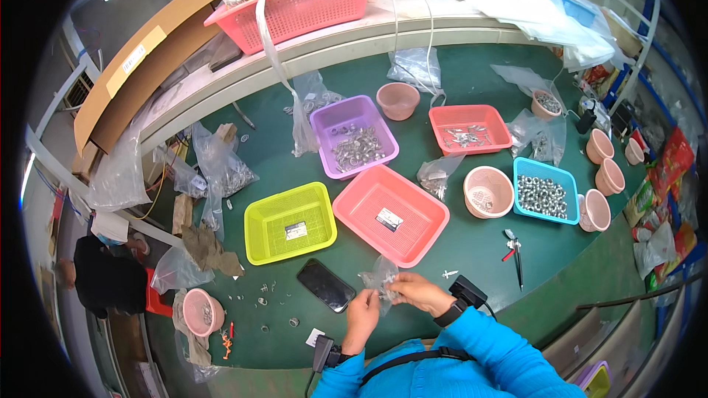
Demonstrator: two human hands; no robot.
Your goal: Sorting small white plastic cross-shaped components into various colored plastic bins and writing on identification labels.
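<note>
1. The green counter (472, 250) carried the whole spread, and most of it looked like stock waiting to be sorted.
2. The pink tray (391, 214) and the yellow-green tray (290, 222) each held only one small packet, so by my judgement the packing had barely begun.
3. The purple tray (354, 136), the red tray (470, 129) and the blue tray (546, 190) held loose metal parts, a sizeable supply.
4. A black phone (326, 285) lay just left of the hands.
5. The small clear bag (379, 277) sat between both hands, above the counter's near edge.
6. The left hand (361, 317) pinched the bag's lower side, fingers narrow on the plastic.
7. The right hand (420, 293) gripped its other side, fingers closed on it.
8. A few stray rings (263, 300) lay scattered on the counter, well left of the hands.
</note>
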